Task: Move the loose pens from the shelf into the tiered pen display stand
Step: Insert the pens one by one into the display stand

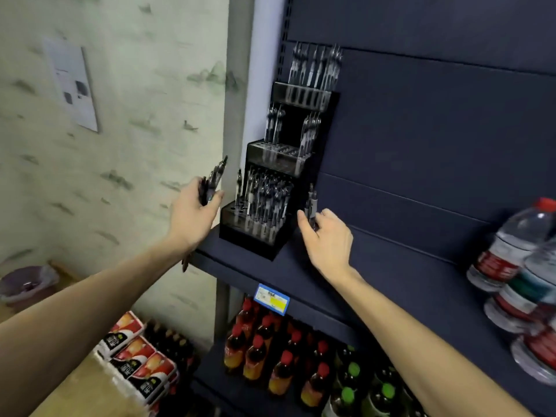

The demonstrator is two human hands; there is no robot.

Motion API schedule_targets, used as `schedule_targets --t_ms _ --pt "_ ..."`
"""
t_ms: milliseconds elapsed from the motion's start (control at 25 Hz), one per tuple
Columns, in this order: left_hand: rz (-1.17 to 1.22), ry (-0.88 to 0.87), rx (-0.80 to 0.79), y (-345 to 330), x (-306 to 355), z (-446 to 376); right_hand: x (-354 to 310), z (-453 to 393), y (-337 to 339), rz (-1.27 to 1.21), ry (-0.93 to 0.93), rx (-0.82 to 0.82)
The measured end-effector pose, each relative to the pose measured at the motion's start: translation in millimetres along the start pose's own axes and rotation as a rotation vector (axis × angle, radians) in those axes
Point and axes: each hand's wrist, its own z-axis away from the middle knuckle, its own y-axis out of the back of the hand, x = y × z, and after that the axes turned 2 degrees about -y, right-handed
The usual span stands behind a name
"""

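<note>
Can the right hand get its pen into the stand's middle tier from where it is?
Probably yes. The right hand holds a pen just right of the stand, and the middle tier shows open holes with nothing between.

The tiered pen display stand (279, 164) occupies the left end of the dark shelf (391, 266), backed by the rear panel (436, 130). To its right the shelf surface lies bare as far as the stacked water bottles (517, 275), giving open passage. Pens (264, 203) crowd the lowest tier; its left holes and the middle tier's centre stand free. Left of the stand, the shelf upright (237, 85) and wall (120, 100) bound the approach.
</note>
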Motion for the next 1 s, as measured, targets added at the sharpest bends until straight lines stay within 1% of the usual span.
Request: schedule_targets --t_ms 160,240,400,560,640,720,1000 --pt "0.007 -0.01 -0.031 4 -13 -12 -8 4 2 0.03 -0.207 -0.06" --pt "0.038 -0.019 -0.049 1 -17 -12 -11 9 -1 0.04 -0.25 -0.066" --pt "0.053 -0.066 -0.108 -6 -21 -11 -16 14 2 0.12 -0.225 -0.087" --pt "0.046 -0.097 -0.143 -10 -19 -8 -4 10 8 0.181 -0.161 -0.113" --pt "0.032 -0.108 -0.16 -10 -16 -6 3 8 11 0.164 -0.137 -0.148" --pt "0.014 -0.111 -0.159 -8 -15 -7 8 7 11 0.136 -0.151 -0.205" --pt "0.007 -0.056 -0.097 -7 -19 -6 12 8 15 -0.027 -0.153 -0.364"
